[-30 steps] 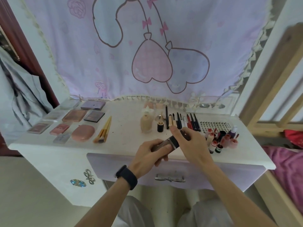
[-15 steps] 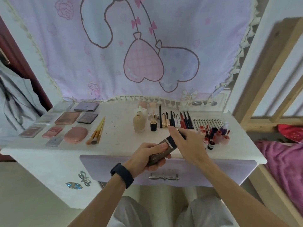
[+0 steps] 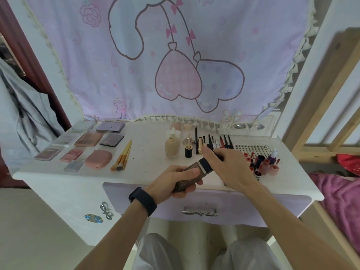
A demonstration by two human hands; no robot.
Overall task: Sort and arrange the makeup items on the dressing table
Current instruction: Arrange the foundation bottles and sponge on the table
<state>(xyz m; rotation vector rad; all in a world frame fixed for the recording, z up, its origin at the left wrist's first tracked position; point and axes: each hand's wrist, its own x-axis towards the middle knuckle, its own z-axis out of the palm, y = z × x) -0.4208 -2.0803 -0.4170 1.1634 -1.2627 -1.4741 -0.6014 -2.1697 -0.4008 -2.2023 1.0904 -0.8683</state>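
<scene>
Two hands: you held one brown tube (image 3: 187, 183) between them, above the front edge of the dressing table (image 3: 148, 152).
Left hand (image 3: 171, 178): your fingers were curled round the tube's lower body, thumb lying along its top.
Right hand (image 3: 231, 166): your fingers were closed over the dark cap (image 3: 206, 164) end, hiding most of it.
Tube tilt: cap end pointed up and right, toward the row of pencils (image 3: 214, 143).
Nearby: foundation bottle (image 3: 171, 148) stood upright just behind your hands.
</scene>
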